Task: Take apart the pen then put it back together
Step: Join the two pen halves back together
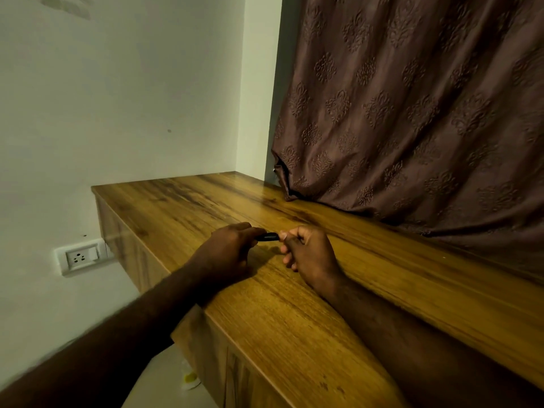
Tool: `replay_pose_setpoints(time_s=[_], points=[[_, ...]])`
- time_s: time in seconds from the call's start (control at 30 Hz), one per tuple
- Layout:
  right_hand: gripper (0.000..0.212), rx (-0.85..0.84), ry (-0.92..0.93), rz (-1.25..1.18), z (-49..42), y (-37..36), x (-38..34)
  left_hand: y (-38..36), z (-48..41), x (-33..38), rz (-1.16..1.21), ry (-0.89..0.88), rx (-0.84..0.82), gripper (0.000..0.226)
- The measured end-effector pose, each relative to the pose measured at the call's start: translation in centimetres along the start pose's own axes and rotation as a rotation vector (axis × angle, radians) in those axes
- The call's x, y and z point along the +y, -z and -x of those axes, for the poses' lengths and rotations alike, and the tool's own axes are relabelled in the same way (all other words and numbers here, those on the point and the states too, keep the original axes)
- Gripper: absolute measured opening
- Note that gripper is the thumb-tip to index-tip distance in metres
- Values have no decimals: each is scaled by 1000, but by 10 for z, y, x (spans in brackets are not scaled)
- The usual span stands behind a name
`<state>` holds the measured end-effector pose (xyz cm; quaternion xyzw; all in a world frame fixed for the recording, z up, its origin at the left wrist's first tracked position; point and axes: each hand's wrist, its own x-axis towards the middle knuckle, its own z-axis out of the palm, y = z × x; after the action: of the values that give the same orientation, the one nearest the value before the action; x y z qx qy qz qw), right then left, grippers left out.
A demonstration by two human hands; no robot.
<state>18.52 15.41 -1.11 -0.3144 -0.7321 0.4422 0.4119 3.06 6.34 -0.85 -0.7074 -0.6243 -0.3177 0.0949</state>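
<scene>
A short black pen is held level just above the wooden counter, and only its middle shows between my two hands. My left hand closes its fingers around the pen's left end. My right hand pinches the right end with thumb and fingertips. Both ends of the pen are hidden inside the hands, so I cannot tell whether it is in one piece. Both forearms rest on the counter.
A brown patterned curtain hangs at the back right and bunches on the counter. A white wall socket sits left below the counter's edge. A small white and yellow object lies on the floor below.
</scene>
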Motion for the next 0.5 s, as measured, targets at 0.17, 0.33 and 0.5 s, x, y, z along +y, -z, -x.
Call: replay_pose_setpoints(time_s=[0.17,0.33,0.5], points=[[27,12,3,10,-2,-1,1,0,-1,0,10,26,-2,55],[8,7,-1,-57,-2,1,2,1,0,3,35,23,29,58],[10,-44,24,-11,-3,-1,4,1,0,-2,18,18,18,56]])
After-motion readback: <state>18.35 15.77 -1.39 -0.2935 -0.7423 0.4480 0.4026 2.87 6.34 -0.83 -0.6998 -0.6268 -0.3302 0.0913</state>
